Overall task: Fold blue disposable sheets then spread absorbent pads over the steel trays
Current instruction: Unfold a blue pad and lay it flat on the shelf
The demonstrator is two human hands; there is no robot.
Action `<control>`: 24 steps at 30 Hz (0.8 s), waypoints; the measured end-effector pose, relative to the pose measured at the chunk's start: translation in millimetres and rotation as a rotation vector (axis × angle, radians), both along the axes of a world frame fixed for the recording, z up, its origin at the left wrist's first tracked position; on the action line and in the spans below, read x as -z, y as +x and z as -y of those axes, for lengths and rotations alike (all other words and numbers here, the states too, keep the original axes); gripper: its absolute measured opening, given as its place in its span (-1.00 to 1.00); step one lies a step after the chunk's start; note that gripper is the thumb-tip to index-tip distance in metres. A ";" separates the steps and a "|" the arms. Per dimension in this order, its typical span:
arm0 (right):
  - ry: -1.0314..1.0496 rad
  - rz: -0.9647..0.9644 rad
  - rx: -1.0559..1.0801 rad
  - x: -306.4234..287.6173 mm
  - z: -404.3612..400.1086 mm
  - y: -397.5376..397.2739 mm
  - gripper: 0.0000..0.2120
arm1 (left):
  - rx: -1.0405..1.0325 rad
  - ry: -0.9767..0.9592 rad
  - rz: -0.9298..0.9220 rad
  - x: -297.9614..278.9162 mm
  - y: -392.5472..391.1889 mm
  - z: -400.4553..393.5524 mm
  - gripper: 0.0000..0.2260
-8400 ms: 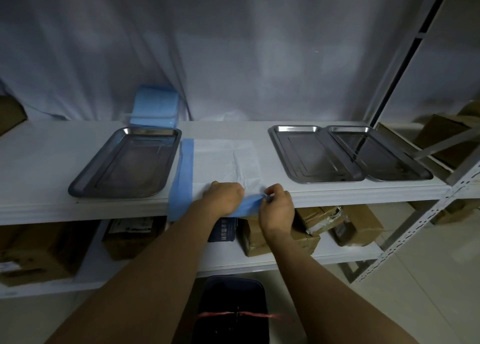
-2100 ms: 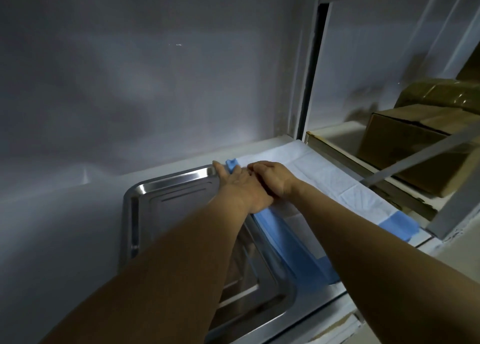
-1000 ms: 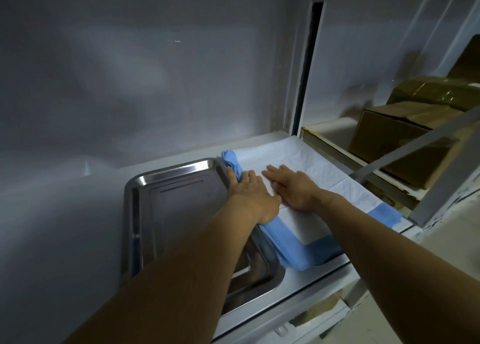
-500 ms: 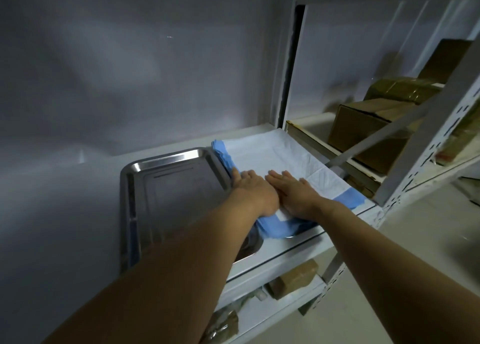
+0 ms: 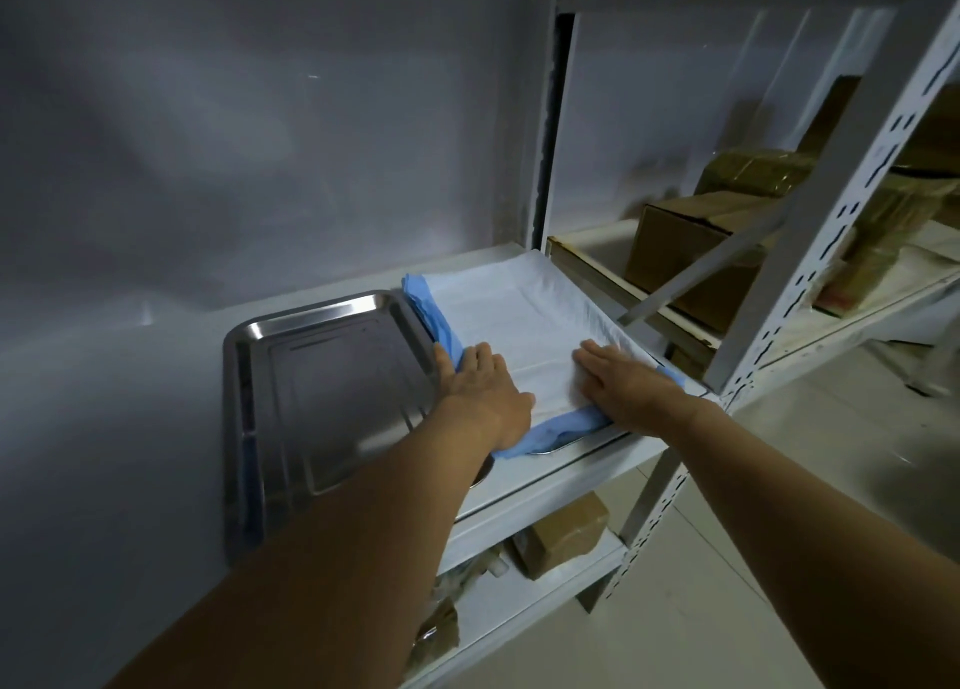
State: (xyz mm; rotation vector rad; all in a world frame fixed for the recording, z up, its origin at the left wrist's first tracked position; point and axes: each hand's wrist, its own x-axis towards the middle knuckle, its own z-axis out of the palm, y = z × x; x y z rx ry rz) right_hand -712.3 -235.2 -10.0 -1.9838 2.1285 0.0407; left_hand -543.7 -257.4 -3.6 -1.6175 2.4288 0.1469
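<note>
1. The absorbent pad (image 5: 519, 319), white and quilted with crumpled blue edges, lies spread over a steel tray (image 5: 563, 443) of which only a shiny front rim shows.
2. The left hand (image 5: 480, 389) presses flat on the pad's left blue edge, fingers straight.
3. The right hand (image 5: 626, 379) presses flat on the pad's right front part, fingers straight and together.
4. Just left of the pad, touching it, sits a bare steel tray (image 5: 322, 392), rectangular with rounded corners and a ribbed floor.
5. Both rest on a white shelf (image 5: 545, 485); brown cardboard boxes (image 5: 680, 251) stand right of the pad. No writing is readable.
</note>
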 end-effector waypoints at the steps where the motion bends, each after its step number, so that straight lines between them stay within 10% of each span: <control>1: -0.008 -0.020 0.008 0.7 0.8 0.8 -0.55 | 0.003 -0.006 0.006 -1.4 0.2 0.1 -0.42; 13: 0.251 -0.076 0.015 -7.5 12.1 8.2 0.07 | 0.053 0.028 -0.021 0.1 15.6 0.5 -0.09; 24: -0.047 0.166 0.095 -40.3 -11.0 84.0 -0.40 | -0.021 0.010 -0.393 -12.6 67.1 -34.1 -0.41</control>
